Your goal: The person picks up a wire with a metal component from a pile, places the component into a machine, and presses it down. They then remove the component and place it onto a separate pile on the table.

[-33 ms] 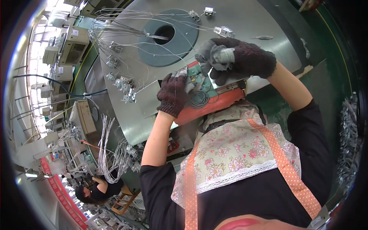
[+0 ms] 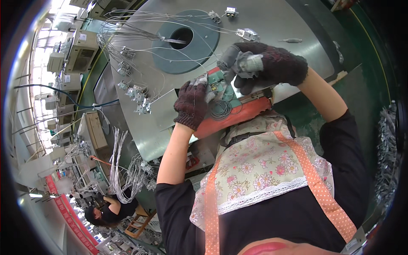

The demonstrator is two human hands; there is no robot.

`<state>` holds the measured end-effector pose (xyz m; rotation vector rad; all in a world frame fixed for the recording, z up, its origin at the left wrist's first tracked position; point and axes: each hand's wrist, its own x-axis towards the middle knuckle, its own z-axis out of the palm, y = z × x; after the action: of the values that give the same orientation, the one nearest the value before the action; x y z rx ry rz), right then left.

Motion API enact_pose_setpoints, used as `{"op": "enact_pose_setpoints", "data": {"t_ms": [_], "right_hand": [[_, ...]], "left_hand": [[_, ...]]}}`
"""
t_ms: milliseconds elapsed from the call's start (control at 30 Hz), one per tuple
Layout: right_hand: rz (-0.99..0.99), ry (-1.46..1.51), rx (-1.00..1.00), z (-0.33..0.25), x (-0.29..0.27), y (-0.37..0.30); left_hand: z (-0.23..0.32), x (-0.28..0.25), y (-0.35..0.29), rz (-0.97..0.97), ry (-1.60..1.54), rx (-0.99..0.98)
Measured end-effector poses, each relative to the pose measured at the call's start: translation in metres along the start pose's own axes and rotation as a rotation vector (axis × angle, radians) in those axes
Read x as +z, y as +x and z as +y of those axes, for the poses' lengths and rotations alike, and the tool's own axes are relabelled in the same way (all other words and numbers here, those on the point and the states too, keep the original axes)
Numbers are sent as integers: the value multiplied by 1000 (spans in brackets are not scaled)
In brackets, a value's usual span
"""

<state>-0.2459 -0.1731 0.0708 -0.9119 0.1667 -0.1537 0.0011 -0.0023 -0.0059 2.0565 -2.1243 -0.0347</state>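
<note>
Both of my hands wear dark knitted gloves with grey fingertips. Close against a green block-like fixture at the table's near edge is my left hand, its fingers bent and pressed together at a small part that the glove mostly covers. My right hand is held just right of and above the fixture, fingers curled into a pinch; whatever lies inside is hidden. A loop of thin grey cable lies beside the fixture, next to my left hand. Under it spreads a red-orange cloth or mat.
On the metal table stands a grey-green disc with a central hole, thin cables running through it. Small metal connectors line the left side; others lie at the far edge. A slim tool lies far right. A person sits lower left.
My right hand has shifted very slightly to the right. My left hand and the things on the table look the same.
</note>
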Motion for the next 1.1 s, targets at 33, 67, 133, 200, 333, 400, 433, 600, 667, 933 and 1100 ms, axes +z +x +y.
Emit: {"op": "enact_pose_setpoints", "data": {"t_ms": [33, 67, 133, 200, 333, 400, 433, 600, 667, 933, 1100], "right_hand": [[-18, -90, 8, -2, 1, -4], [-17, -84, 4, -3, -2, -6], [-186, 100, 22, -5, -9, -9], [-250, 148, 0, -5, -8, -8], [-286, 305, -36, -4, 4, -7], [-150, 236, -64, -2, 16, -5], [-16, 173, -91, 0, 18, 0], [213, -295, -252, 32, 2, 33], [173, -30, -200, 27, 16, 31], [-75, 161, -186, 22, 40, 20], [145, 84, -192, 36, 44, 19]], "left_hand": [[1, -2, 0, -6, 3, 4], [2, -3, 0, -5, 25, 19], [1, -3, 0, -7, 51, 37], [-2, -1, -1, -22, 41, 42], [0, -5, -2, -26, 65, 47], [-4, 2, -4, 33, 39, 37], [-6, 4, -4, 40, 40, 37], [-5, 5, -2, 53, 10, 49], [0, -1, -1, 50, 5, 44], [-16, 15, -10, -39, 80, 87], [-9, 11, -9, 36, 28, 50]]}}
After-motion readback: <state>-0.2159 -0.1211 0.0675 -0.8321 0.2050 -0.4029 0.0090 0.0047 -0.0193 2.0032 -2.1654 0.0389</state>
